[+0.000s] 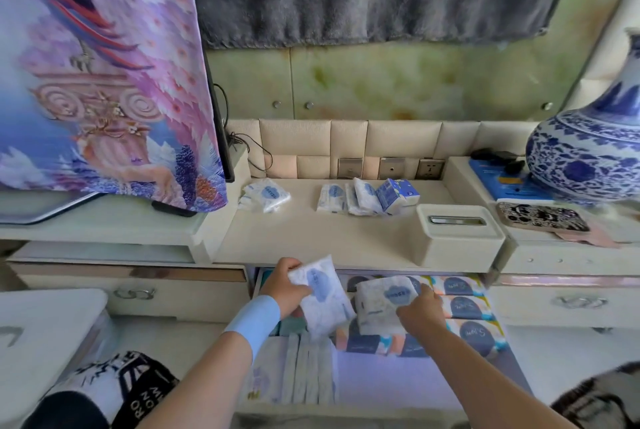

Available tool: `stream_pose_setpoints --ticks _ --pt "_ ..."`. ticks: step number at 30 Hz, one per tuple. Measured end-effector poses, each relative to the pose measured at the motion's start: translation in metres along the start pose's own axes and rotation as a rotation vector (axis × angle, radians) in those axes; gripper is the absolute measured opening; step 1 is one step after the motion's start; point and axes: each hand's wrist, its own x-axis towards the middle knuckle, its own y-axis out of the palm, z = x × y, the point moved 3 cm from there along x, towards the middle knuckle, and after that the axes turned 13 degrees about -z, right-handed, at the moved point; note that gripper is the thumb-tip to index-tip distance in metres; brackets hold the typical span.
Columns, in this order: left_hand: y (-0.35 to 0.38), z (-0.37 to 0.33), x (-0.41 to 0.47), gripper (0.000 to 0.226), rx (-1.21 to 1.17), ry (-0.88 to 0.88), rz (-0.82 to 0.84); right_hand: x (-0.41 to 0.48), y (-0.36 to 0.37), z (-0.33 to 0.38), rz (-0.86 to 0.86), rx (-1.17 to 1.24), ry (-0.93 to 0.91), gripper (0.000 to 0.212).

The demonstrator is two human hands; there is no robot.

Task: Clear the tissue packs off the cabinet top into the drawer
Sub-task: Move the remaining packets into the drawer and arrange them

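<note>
My left hand (284, 285) and right hand (419, 309) each grip a tissue pack (323, 297) (382, 304) over the open, nearly full drawer (467, 383).

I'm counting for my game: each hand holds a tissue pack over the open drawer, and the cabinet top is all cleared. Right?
Not quite. The head view shows tissue packs on the cabinet top. The left hand and right hand do each hold one over the open drawer.

Single head view, wide-angle: looks forward and down from above open cream drawer (381, 390), close over it; cream cabinet top (311, 231) beyond, near.
</note>
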Motion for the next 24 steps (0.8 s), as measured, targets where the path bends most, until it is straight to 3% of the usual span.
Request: stream_pose_setpoints --ticks 4,5,7,9,11,13,16,20,22,24 --pt "0.003 -0.009 -0.009 0.030 -0.119 -0.015 0.067 -0.007 -0.009 0.025 0.020 0.027 -0.151 0.051" --pt "0.006 -0.011 -0.011 0.026 -0.151 -0.020 0.087 -0.013 -0.013 0.033 0.070 0.090 -0.119 0.041" --pt "0.014 -0.015 -0.015 0.021 -0.185 -0.006 0.126 -0.029 -0.019 0.043 0.310 0.341 0.113 0.031" --pt "0.025 -0.019 -0.022 0.022 -0.149 0.037 0.180 -0.047 -0.024 0.047 0.587 0.548 0.286 0.042" --pt "0.038 -0.019 -0.030 0.027 -0.022 0.079 0.282 -0.054 -0.021 0.040 0.687 0.649 0.326 0.044" --pt "0.050 -0.016 -0.035 0.038 0.183 0.112 0.433 -0.054 -0.014 0.030 0.647 0.632 0.303 0.032" --pt "0.064 -0.008 -0.037 0.056 0.294 0.028 0.599 -0.053 -0.002 0.023 0.549 0.488 0.159 0.018" --pt "0.076 0.007 -0.038 0.062 0.542 0.166 0.469 -0.065 0.017 0.019 0.636 0.522 0.095 0.029" --pt "0.078 0.016 -0.033 0.062 0.578 0.155 0.405 -0.064 0.020 0.022 0.643 0.544 0.077 0.039" --pt "0.078 0.018 -0.028 0.067 0.515 0.123 0.392 -0.050 0.018 0.026 0.496 0.410 -0.080 0.045"
